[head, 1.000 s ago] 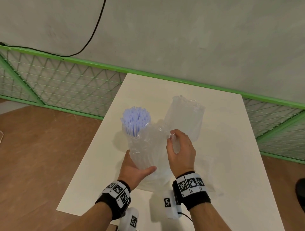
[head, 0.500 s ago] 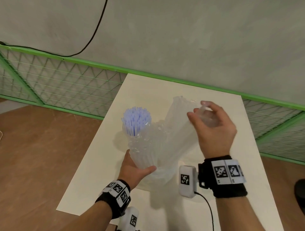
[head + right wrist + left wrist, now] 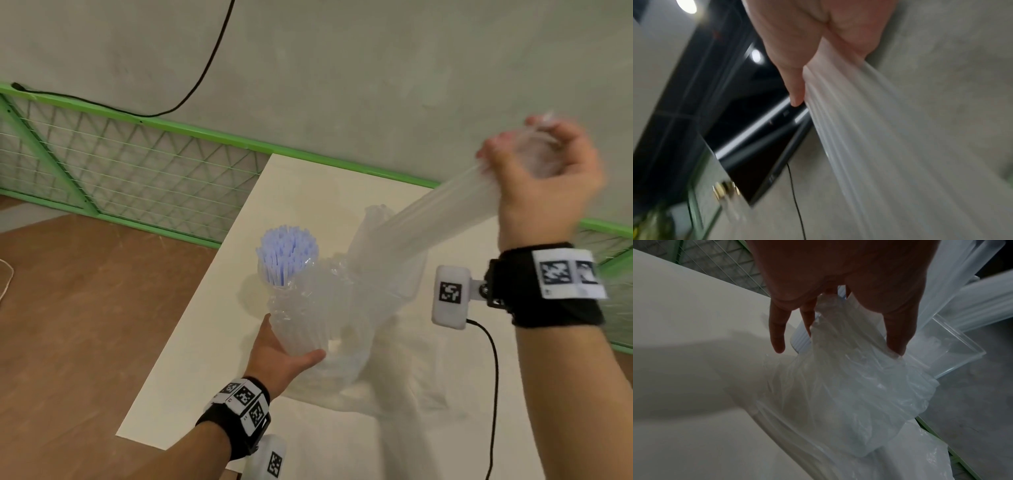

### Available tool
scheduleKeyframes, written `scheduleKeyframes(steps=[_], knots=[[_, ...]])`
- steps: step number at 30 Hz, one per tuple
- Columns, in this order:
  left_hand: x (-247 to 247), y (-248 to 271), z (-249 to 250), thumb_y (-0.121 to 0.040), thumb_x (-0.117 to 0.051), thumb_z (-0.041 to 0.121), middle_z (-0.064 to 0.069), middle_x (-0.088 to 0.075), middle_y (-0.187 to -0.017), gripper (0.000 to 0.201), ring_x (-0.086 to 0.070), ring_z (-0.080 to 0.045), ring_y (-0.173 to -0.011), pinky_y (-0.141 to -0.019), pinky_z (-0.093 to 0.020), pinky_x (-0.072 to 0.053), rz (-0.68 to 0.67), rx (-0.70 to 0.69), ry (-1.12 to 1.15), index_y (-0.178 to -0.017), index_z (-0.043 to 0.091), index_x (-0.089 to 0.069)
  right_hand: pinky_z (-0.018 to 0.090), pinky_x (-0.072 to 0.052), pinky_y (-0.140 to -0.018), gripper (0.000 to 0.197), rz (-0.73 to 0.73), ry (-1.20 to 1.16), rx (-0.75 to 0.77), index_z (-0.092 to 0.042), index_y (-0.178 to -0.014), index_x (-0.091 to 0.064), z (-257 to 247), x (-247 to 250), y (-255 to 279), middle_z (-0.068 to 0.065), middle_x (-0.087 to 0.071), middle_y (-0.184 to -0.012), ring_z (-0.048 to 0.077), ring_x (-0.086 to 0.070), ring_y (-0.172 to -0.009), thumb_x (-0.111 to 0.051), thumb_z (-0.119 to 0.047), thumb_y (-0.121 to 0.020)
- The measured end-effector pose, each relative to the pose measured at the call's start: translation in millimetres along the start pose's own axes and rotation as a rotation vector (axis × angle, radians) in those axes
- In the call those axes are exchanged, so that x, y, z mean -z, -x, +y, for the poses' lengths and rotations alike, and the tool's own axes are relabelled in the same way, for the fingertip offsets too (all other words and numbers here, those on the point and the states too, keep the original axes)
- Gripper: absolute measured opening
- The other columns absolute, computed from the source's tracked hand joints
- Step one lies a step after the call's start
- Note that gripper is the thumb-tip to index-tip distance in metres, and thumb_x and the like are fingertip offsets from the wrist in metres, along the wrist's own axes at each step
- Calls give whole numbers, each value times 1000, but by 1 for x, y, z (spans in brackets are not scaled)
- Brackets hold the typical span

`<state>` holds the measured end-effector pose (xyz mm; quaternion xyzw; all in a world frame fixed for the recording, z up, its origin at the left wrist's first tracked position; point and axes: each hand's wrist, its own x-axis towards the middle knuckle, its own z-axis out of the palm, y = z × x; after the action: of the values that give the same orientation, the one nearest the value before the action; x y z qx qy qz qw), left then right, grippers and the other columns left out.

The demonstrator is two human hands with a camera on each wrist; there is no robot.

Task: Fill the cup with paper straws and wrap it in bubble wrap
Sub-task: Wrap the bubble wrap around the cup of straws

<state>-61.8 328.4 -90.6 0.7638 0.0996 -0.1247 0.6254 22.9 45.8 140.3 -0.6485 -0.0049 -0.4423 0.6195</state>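
Cup [image 3: 301,325] of blue straws [image 3: 286,253] upright on white table [image 3: 205,342], near left edge, mostly swathed in bubble wrap [image 3: 428,222]. Left hand [image 3: 279,353] grasps wrapped cup from near side, thumb across front. Right hand [image 3: 544,178] raised far right, clenched on free end of wrap, pulled taut. Clear box [image 3: 953,347] just right of cup.

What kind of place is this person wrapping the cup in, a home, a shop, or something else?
Probably a lab or recording workspace, not a home. A plain white table stands against a bare concrete wall, a green-framed wire mesh fence borders it, and the person wears wrist bands printed with tracking markers.
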Motion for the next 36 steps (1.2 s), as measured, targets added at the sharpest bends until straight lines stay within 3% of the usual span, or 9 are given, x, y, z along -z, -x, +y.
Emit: scheduleKeyframes(steps=[5, 9, 13, 15, 18, 21, 28, 32, 36], knots=[[0, 2, 2, -44, -98, 28, 8, -72, -108, 89, -67, 3, -96, -89, -21, -54, -5, 5, 27, -122, 23, -56, 54, -55, -88, 37, -335, 100, -288, -22, -96, -58, 68, -19, 22, 0, -70, -90, 26, -68, -88, -79, -1, -74], [0, 3, 2, -48, -98, 21, 10, -72, -108, 87, -67, 5, -95, -89, -18, -53, -1, 17, 31, -124, 21, -55, 45, -51, -96, 28, -535, 230, -357, -28, -94, -54, 99, -22, 29, -4, -72, -104, 13, -67, -100, -76, -17, -83], [1, 3, 3, -41, -96, 38, 12, -71, -108, 94, -67, 2, -98, -93, -27, -54, 5, 25, 0, -125, 26, -55, 29, -35, -103, 22, -921, 730, -47, -20, -104, -58, 118, -16, 26, -3, -56, -134, 18, -49, -124, -69, -30, -89], [1, 4, 3, -41, -96, 39, 13, -71, -108, 95, -67, 3, -98, -94, -28, -53, 6, 29, -3, -125, 27, -55, 41, -28, -111, 34, -1031, 922, 131, -21, -118, -58, 121, -17, 27, 0, -42, -149, 26, -33, -138, -64, -40, -90], [1, 3, 5, -43, -97, 35, 14, -71, -107, 92, -66, 5, -96, -94, -28, -53, 10, 31, -6, -125, 27, -55, 50, -18, -114, 61, -1198, 1163, 219, -30, -149, -28, 124, -17, 34, -11, -12, -162, 21, -8, -150, -44, -54, -96], [1, 3, 5, -43, -97, 38, 15, -71, -107, 93, -66, 6, -97, -96, -29, -53, 0, 37, -28, -125, 29, -54, 52, -14, -117, 75, -1341, 1322, 251, -31, -155, 2, 123, -13, 43, -15, 6, -163, 21, 4, -151, -31, -62, -95], [0, 2, 6, -42, -96, 43, 18, -69, -110, 97, -64, 6, -100, -98, -29, -51, 16, 31, -71, -128, 32, -52, 61, -21, -109, 72, -1187, 1157, 88, -52, -144, -17, 109, -34, 40, -16, 1, -162, 28, -11, -148, -44, -77, -83], [0, 3, 8, -46, -97, 36, 20, -68, -108, 94, -62, 13, -96, -96, -25, -50, 17, 20, -61, -127, 30, -51, 51, -32, -99, 33, -1108, 1135, 79, -47, -126, -49, 122, -37, 44, -18, -39, -150, 18, -38, -138, -39, -58, -96], [1, 3, 7, -45, -97, 36, 16, -69, -109, 93, -64, 10, -98, -93, -22, -50, 14, 9, -49, -127, 29, -53, 45, -42, -100, 22, -898, 936, 40, -40, -117, -62, 134, -23, 26, -14, -53, -139, 14, -49, -128, -52, -35, -98]])
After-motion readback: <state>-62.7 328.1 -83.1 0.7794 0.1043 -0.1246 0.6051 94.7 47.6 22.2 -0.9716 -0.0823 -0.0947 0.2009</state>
